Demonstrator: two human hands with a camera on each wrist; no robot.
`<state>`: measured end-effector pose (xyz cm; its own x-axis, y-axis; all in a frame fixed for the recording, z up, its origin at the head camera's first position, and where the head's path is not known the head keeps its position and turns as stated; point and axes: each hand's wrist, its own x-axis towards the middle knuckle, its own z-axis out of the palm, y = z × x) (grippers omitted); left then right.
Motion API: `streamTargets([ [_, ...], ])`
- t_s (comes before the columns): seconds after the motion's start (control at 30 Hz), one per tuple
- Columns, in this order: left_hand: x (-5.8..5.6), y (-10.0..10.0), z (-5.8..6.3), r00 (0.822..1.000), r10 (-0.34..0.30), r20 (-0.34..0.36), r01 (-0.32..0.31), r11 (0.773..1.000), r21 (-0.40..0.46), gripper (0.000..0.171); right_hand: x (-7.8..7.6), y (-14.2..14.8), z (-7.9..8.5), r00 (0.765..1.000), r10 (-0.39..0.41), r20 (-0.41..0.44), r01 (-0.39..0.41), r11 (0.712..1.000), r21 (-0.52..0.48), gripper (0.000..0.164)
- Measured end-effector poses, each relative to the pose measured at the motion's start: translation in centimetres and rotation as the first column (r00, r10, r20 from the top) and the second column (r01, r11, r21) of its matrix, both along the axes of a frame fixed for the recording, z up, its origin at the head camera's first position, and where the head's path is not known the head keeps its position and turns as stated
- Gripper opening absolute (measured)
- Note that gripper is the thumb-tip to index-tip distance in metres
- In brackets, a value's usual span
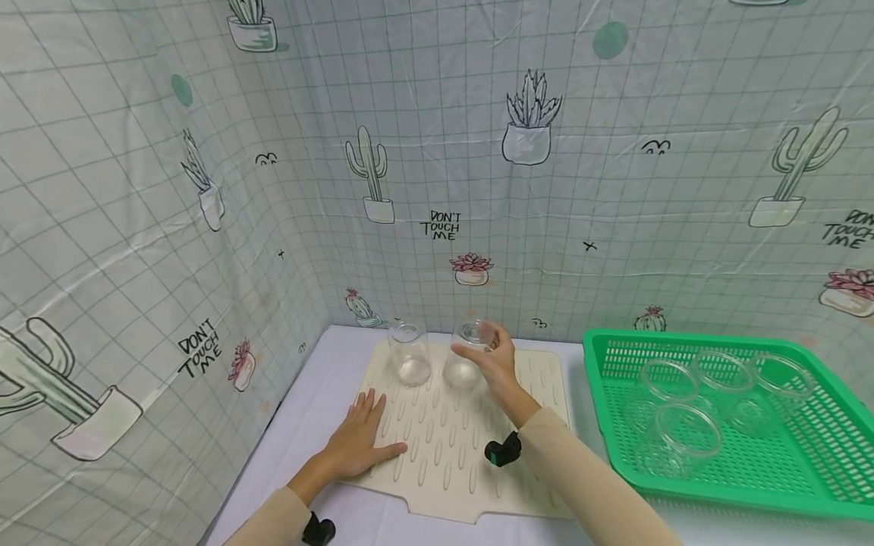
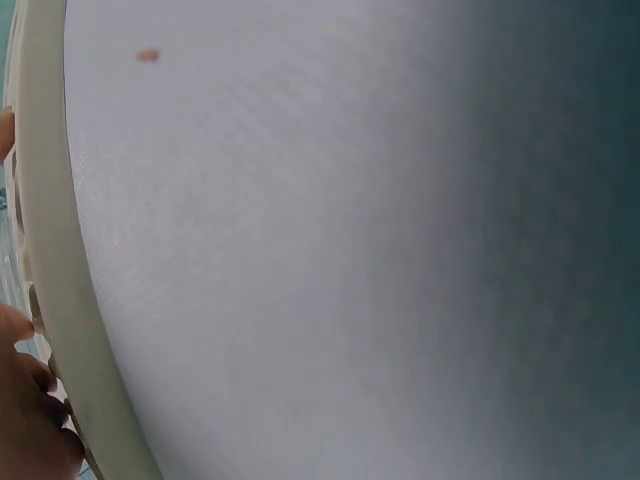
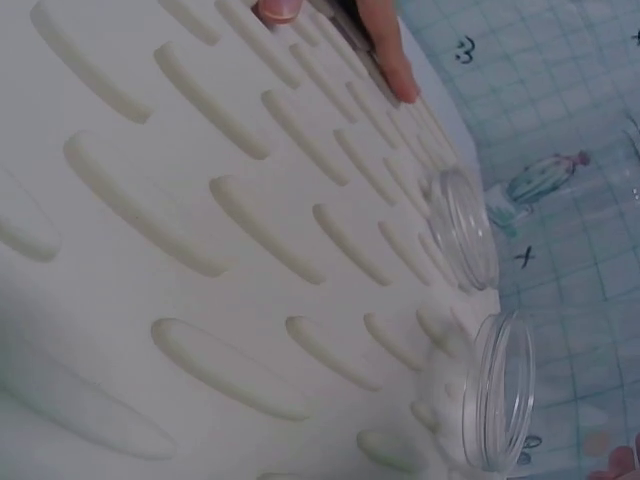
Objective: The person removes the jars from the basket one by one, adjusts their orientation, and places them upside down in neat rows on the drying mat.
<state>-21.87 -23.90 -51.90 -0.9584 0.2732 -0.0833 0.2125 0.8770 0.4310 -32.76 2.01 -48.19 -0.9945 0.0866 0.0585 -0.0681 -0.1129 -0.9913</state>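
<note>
A clear jar (image 1: pixel 461 368) is being held near its upper end by the right hand (image 1: pixel 500 364), with the thumb and fingers being clamped around its sides. It is being supported on the far part of a beige mat (image 1: pixel 444 485) patterned with rows of oblong relief marks. A second clear jar (image 1: pixel 410 356) is being carried by the mat just to its left, apart from it. The mat's left side is being touched by the left hand (image 1: pixel 358 436), whose fingers are being kept extended and whose thumb is being spread away from them; nothing is being gripped there. Both wrists are being covered by beige sleeves (image 1: pixel 587 485), and a black device (image 1: pixel 504 449) is being worn at each. The mat is being borne by a white-covered counter (image 1: pixel 314 402). To the right, four more clear jars (image 1: pixel 686 440) are being contained in a green slotted basket (image 1: pixel 690 338). The whole corner is being backed by a grid-patterned curtain (image 1: pixel 437 98) printed with potted cacti and "DON'T TOUCH ME".
</note>
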Motion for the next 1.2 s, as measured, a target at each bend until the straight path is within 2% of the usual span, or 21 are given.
streamTargets([
  [0.07,-0.1,0.0,0.0,1.000,-0.001,0.000,0.001,1.000,-0.005,0.103,-0.1,-0.1,-0.1,1.000,-0.009,-0.018,0.009,1.000,0.023,0.077],
  [0.3,-0.1,0.1,0.2,1.000,-0.002,0.013,0.003,1.000,-0.020,0.102,-0.4,-0.3,-0.2,0.999,0.022,0.028,-0.024,0.998,0.061,0.079],
  [0.67,-0.1,0.0,0.1,1.000,-0.010,0.020,0.010,1.000,-0.028,0.103,-0.7,-0.9,-0.6,0.998,0.056,0.028,-0.059,0.990,0.130,0.084],
  [1.2,0.0,-0.1,0.2,1.000,-0.013,0.015,0.013,1.000,-0.028,0.102,-0.7,-1.0,-0.3,0.995,0.090,0.040,-0.098,0.959,0.265,0.094],
])
